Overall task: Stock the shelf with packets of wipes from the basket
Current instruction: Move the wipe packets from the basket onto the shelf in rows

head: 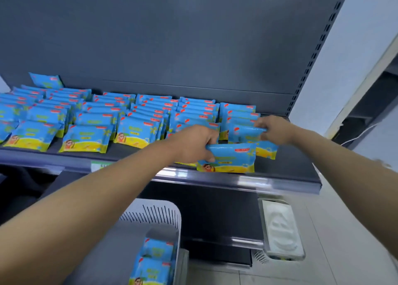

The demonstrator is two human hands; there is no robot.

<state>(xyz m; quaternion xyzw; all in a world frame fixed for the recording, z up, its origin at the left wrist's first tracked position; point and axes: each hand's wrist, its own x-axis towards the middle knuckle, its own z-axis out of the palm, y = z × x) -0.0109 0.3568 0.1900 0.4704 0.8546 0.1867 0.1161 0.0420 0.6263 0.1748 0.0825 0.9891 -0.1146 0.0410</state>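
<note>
Several rows of blue-and-yellow wipes packets [137, 132] lean back on the dark grey shelf [286, 166]. My left hand [193, 143] grips the top left edge of one packet [228, 158] standing at the shelf's front, right of the middle. My right hand [272, 128] pinches the top of another packet [245, 134] just behind it, in the rightmost row. Below, a white slotted basket [170, 213] holds more packets [154, 261], partly hidden by my left forearm.
The shelf's clear front rail [237, 180] runs below the packets. A dark back panel rises behind them, with a slotted upright [310, 63] at the right. A clear plastic container [280, 228] sits on the floor at the lower right, beside a lower dark shelf.
</note>
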